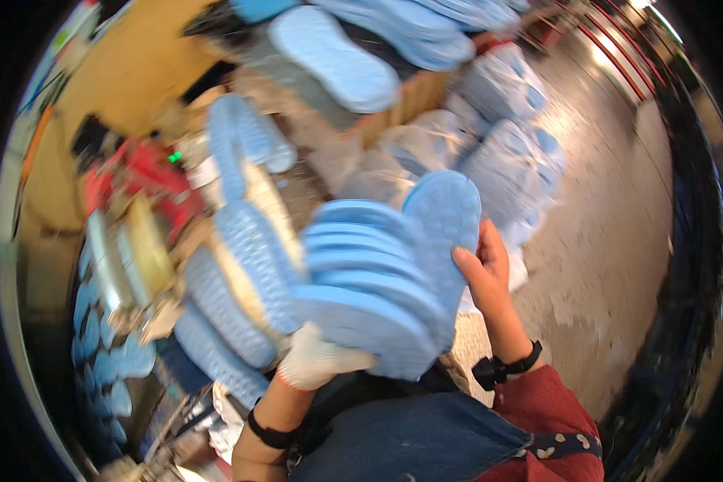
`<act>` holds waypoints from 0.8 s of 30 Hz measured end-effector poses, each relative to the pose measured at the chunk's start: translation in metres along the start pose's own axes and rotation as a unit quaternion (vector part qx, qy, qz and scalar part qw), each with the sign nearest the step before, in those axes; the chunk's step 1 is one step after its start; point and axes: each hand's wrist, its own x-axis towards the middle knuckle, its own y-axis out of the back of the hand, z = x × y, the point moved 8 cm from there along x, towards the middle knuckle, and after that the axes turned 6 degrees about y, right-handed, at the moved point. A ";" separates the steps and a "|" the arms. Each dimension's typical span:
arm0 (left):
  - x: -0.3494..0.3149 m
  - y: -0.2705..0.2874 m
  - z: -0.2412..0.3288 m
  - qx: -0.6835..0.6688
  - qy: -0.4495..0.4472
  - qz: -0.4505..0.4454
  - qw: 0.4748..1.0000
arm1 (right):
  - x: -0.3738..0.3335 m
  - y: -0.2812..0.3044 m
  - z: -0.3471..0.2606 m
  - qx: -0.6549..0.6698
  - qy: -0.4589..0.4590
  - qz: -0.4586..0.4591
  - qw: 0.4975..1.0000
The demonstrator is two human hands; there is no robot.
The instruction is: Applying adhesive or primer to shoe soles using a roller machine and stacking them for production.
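A red machine (149, 181) is sitting at ten o'clock; the gloved left hand (320, 358), at seven, is gripping the fanned blue soles (361, 265) dead centre from below, fingertips hidden; at two an upright sole (440, 217) is leaning, and the bare right hand (487, 265), at three, is pinching its edge, thumb in front.

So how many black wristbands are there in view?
2: one wristband on the left wrist, below the gloved left hand, and one wristband on the right wrist, just above the red sleeve, which could hide more.
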 end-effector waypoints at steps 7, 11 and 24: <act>-0.071 0.028 0.054 -0.002 -0.109 0.054 0.993 | -0.023 -0.119 -0.015 0.216 -0.113 -0.124 0.962; -0.096 0.042 0.048 -0.051 -0.126 0.153 0.979 | -0.039 -0.144 -0.063 -0.206 0.244 -0.180 0.931; -0.142 0.055 0.051 0.177 0.016 0.306 0.935 | -0.070 -0.167 -0.032 0.078 -0.038 -0.196 0.977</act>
